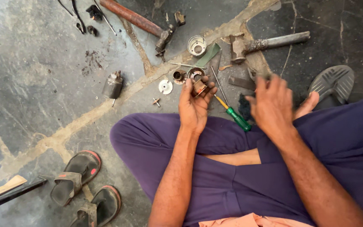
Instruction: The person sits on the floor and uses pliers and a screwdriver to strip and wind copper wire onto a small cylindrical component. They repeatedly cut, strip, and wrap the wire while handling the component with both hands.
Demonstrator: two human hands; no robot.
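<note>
I sit cross-legged on a stone floor in purple trousers. My left hand (pixel 194 105) is raised palm up and holds a small rusty round metal part (pixel 199 87) between its fingertips. My right hand (pixel 272 105) hovers palm down over the floor to the right, fingers spread, slightly blurred, holding nothing that I can see. A green-handled screwdriver (pixel 234 115) lies on the floor between the two hands. Just past my left fingertips lie a ring-shaped part (pixel 196 73) and a small round part (pixel 179 76).
A hammer (pixel 265 43) lies ahead right, a long rusty-handled tool (pixel 137 19) ahead left. A small motor body (pixel 113 87), a white disc (pixel 165 86), a metal cup (pixel 197 45) and pliers (pixel 75 16) are scattered around. Sandals (pixel 74 174) lie at lower left, another sandal (pixel 332 84) at right.
</note>
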